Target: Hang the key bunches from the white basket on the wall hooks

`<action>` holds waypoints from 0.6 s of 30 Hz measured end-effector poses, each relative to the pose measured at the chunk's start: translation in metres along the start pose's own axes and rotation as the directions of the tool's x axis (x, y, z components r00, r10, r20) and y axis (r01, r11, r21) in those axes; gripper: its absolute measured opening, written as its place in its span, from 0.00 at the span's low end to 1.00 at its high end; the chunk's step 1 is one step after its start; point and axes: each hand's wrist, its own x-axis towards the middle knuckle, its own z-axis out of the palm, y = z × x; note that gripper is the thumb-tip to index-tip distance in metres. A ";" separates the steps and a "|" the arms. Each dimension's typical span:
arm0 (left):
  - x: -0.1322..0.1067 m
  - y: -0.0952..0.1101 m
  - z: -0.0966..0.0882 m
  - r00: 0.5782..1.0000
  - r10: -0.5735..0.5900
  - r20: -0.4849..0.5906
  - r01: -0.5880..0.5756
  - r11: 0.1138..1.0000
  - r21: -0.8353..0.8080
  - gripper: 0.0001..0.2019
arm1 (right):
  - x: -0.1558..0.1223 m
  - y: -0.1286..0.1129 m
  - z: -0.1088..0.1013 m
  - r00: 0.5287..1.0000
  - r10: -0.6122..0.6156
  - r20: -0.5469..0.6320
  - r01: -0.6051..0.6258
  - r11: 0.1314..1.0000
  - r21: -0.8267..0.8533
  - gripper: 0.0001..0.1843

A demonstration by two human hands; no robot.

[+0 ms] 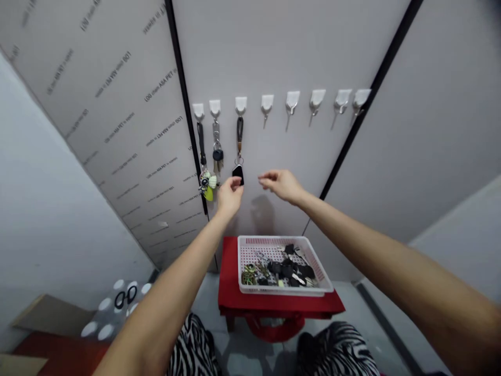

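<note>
A row of white wall hooks (267, 102) runs across the grey wall. The three leftmost carry key rings: one with a green and white charm (206, 184), one with a black-headed key (217, 154), and one on a dark strap ending in a black fob (238, 172). My left hand (229, 194) is raised just under that fob, fingertips pinched at its lower edge. My right hand (279, 184) hovers a little to the right of it, fingers loosely curled, holding nothing.
Below stands a red stool (230, 292) bearing a white mesh basket (246, 241) with several keys and fobs. Five hooks to the right hang bare. Cardboard and a spotted sheet with scissors (124, 297) lie on the floor at left. My zebra-patterned knees show at the bottom.
</note>
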 end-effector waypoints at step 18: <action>-0.123 -0.069 0.053 0.729 -0.257 0.634 -0.417 0.568 0.710 0.12 | -0.153 0.091 0.044 0.903 0.085 0.422 0.099 0.913 -0.395 0.14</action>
